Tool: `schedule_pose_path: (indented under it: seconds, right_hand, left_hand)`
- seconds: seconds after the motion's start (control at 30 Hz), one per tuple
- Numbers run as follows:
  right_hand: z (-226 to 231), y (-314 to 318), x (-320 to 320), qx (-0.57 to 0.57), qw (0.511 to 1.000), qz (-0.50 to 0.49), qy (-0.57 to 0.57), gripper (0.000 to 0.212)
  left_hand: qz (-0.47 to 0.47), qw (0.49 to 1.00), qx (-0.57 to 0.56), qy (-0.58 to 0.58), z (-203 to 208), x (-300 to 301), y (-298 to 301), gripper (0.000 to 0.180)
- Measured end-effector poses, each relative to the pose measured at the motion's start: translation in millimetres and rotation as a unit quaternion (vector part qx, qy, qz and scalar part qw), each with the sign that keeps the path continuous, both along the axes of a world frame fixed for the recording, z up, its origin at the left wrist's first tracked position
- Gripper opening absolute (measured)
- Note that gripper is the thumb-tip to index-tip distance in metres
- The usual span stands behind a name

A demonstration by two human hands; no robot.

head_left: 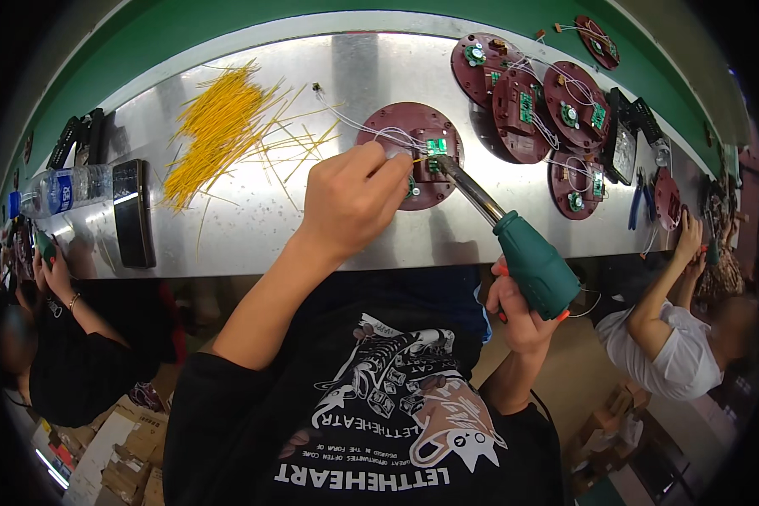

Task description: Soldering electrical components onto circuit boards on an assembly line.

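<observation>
My right hand (523,308) grips a green-handled tool (535,266) with a long metal barrel, shaped like a heat gun. Its dark tip meets the small green circuit board (436,147) on a round maroon disc (388,118). Reaching over the disc's left side, my left hand (350,196) pinches a thin yellow stick whose end points at the tool's tip. White wires (346,115) run from the disc to a small connector at the upper left. My fingers hide part of the disc.
Loose yellow sticks (219,126) are heaped on the metal bench (295,240) to the left. A phone (132,211) and plastic bottle (76,190) lie beyond them. Several wired maroon discs (519,114) crowd the right, near blue-handled pliers (641,201). Co-workers sit at both sides.
</observation>
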State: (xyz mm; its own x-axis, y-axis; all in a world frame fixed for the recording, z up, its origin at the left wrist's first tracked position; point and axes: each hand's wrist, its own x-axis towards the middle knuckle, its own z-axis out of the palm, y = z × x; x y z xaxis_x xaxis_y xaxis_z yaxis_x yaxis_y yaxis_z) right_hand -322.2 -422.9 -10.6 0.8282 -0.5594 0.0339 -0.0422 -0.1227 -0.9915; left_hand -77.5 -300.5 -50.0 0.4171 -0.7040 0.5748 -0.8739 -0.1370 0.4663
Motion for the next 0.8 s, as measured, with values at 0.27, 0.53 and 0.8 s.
schedule_pose_path:
  seconds: [0.27,0.53,0.8]
  right_hand:
    - [1,-3,-1,0.009,1.000,0.008,0.006,0.034]
    - [13,6,8,0.058,0.995,-0.077,-0.038,0.042]
    - [11,5,4,0.061,0.994,-0.081,-0.033,0.044]
  left_hand:
    - [0.008,1.000,-0.015,-0.012,-4,0,-4,0.015]
    - [0.012,1.000,-0.007,-0.014,-4,-1,-3,0.016]
    - [-0.005,1.000,0.019,0.000,0,-1,1,0.017]
